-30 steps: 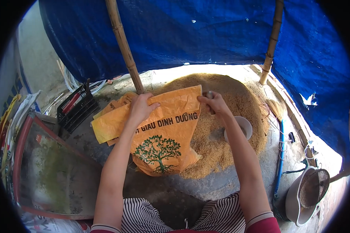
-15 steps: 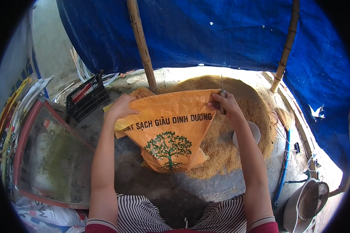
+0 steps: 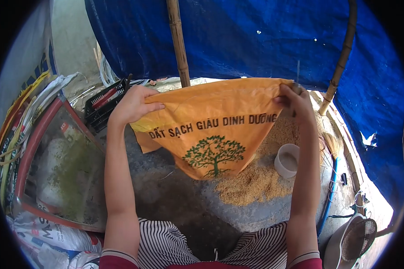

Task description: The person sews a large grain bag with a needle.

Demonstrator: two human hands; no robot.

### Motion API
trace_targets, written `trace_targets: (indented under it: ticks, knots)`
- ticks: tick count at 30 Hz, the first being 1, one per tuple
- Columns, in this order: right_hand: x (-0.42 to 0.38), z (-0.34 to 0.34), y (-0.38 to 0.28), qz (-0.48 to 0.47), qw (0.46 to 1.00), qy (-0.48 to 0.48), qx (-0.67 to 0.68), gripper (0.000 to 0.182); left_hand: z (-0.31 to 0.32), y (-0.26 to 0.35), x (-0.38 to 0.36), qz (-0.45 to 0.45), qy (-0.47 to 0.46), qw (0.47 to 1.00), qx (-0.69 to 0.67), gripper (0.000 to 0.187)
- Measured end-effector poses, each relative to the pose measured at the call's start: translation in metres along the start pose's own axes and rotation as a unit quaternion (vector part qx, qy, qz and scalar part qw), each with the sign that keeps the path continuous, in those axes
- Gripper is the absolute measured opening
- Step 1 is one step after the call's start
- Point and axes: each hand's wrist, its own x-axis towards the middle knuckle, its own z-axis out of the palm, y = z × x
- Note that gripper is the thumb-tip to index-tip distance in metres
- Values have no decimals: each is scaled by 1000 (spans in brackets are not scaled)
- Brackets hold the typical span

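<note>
An orange woven sack (image 3: 224,103), printed with dark lettering and a green tree, stretches between my hands above the floor. My left hand (image 3: 137,105) is closed on its upper left edge. At the upper right corner, my right hand (image 3: 298,103) grips the sack together with a knife (image 3: 298,71), whose thin blade points up and is blurred. Behind and below the sack lies a heap of golden grain or husks (image 3: 251,186), partly hidden by it. A white plastic tub (image 3: 286,160) sits in the heap, close to my right forearm.
A black crate (image 3: 105,102) stands at the back left, near a bamboo pole (image 3: 178,45). Left are a red-framed clear panel (image 3: 40,130) and stacked sacks (image 3: 20,119). To the right lie a straw broom (image 3: 334,145) and a sieve (image 3: 358,240). Blue tarpaulin (image 3: 256,45) hangs behind.
Both hands have lifted the sack, and my right hand has moved to the right and up, drawing it wider. More of the tub shows now. The camera view has shifted slightly.
</note>
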Motion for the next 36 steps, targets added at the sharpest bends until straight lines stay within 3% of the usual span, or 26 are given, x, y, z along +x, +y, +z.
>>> trace_targets:
  ticks: [4, 8, 10, 14, 16, 18, 20, 22, 24, 28, 30, 33, 36]
  knots:
    - [3, -17, 5, -10, 999, 25, -47, 28, 13, 11, 14, 10, -44, 993, 109, 27]
    - [24, -26, 79, 64, 995, 44, -56, 25, 80, -37, 40, -17, -42, 991, 122, 27]
    - [25, -30, 117, 53, 994, 86, -32, 21, 114, -52, 46, -4, 15, 991, 131, 29]
    - [33, -50, 117, 85, 990, 103, -37, 26, 92, -34, 47, -11, -25, 983, 181, 29]
    - [35, -49, 101, -34, 985, 119, -118, 31, 77, -30, 41, -19, -55, 994, 88, 30]
    - [23, -21, 68, -25, 986, 128, -102, 36, 78, -41, 42, -7, -49, 997, 57, 28]
    - [5, 14, 43, -93, 977, 36, -189, 35, 81, -42, 42, -21, -23, 999, 38, 27]
    - [-17, 55, 32, -58, 971, -100, -209, 35, 82, -42, 45, -37, -31, 998, 32, 27]
    - [-32, 88, 37, -68, 960, -173, -209, 37, 82, -39, 47, -51, -39, 998, 30, 27]
    - [-17, 104, 80, -59, 953, -201, -217, 33, 82, -34, 44, -43, -42, 998, 26, 27]
    - [-7, 106, 94, -122, 955, -167, -212, 23, 80, -34, 42, -47, -47, 998, 13, 27]
    - [0, 105, 94, -90, 957, -161, -222, 14, 75, -44, 37, -95, -66, 993, 10, 26]
    - [2, 105, 93, -78, 970, -137, -187, 13, 70, -65, 34, -32, -13, 999, -1, 25]
